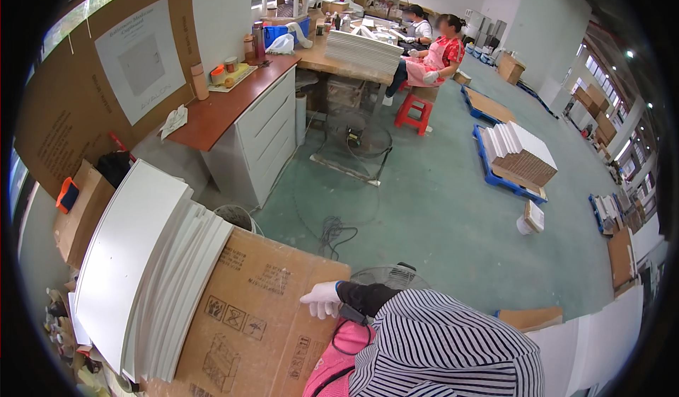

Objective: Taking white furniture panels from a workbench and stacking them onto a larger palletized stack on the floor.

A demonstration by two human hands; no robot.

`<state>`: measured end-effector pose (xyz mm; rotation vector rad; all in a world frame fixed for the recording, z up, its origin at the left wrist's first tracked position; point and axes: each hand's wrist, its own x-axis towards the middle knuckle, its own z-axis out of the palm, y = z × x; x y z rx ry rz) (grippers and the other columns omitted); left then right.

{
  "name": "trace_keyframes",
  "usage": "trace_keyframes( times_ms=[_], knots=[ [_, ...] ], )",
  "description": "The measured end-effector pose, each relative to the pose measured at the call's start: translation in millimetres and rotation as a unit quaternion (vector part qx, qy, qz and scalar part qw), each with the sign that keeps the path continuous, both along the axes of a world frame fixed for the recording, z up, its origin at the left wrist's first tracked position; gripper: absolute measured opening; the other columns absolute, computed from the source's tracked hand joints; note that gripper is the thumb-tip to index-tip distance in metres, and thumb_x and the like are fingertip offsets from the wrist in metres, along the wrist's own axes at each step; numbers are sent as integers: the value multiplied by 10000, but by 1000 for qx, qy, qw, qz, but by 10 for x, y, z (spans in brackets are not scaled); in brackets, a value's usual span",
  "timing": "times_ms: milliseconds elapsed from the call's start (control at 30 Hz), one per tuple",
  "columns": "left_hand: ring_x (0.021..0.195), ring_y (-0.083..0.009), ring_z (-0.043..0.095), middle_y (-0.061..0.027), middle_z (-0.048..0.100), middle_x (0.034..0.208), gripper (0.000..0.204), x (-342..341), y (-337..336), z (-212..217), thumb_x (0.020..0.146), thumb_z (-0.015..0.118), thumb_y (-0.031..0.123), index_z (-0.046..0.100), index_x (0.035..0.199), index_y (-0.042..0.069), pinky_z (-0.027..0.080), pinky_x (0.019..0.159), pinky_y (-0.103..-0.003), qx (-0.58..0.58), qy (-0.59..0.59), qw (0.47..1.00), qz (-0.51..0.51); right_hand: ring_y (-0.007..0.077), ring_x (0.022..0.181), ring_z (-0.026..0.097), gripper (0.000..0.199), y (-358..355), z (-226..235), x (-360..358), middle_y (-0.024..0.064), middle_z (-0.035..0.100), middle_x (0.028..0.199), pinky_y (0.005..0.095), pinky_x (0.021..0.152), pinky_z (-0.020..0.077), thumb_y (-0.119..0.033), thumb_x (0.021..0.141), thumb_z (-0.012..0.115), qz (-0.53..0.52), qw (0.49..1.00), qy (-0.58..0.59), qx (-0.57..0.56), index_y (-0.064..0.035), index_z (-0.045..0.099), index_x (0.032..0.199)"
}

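Observation:
My right hand, in a white glove with a black cuff and striped sleeve, is over the right edge of a large brown cardboard sheet or box top. Its fingers point left, slightly bent and apart, with nothing seen in them; whether they touch the cardboard I cannot tell. Left of it, a stack of white boards lies on the cardboard, with a wide white panel on its left side. My left hand is out of view. Part of a pink apron shows below my right hand.
A cabinet with a red-brown top stands ahead. Beyond it, two people sit by a worktable near a red stool. A floor fan, a black cable, a white bucket and a loaded blue pallet stand around.

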<state>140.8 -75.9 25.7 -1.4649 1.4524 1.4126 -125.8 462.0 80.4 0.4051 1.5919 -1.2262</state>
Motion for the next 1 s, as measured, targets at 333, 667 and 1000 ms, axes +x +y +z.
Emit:
trace_keyframes(
  times_ms=[333,667,1000],
  knots=[
    [506,-280,534,-122,591,585,625,-1,-19,118,883,501,620,591,727,22,448,463,-405,35,1,999,16,167,481,562,559,-40,90,-9,119,696,816,343,449,520,-521,942,422,-17,1000,-16,-6,-23,674,975],
    [533,-290,544,-133,597,614,622,-37,-49,97,867,527,627,584,741,20,463,488,-402,30,-13,999,11,224,509,603,659,-165,40,-10,133,697,752,358,425,515,-572,937,368,-72,996,8,58,-8,704,889],
    [447,-227,420,-63,483,516,674,-83,78,255,847,431,725,522,640,89,355,409,-350,51,-9,997,52,228,528,609,680,-157,-77,7,146,700,766,377,441,535,-587,928,366,-69,994,36,74,-3,711,887]
  ],
)
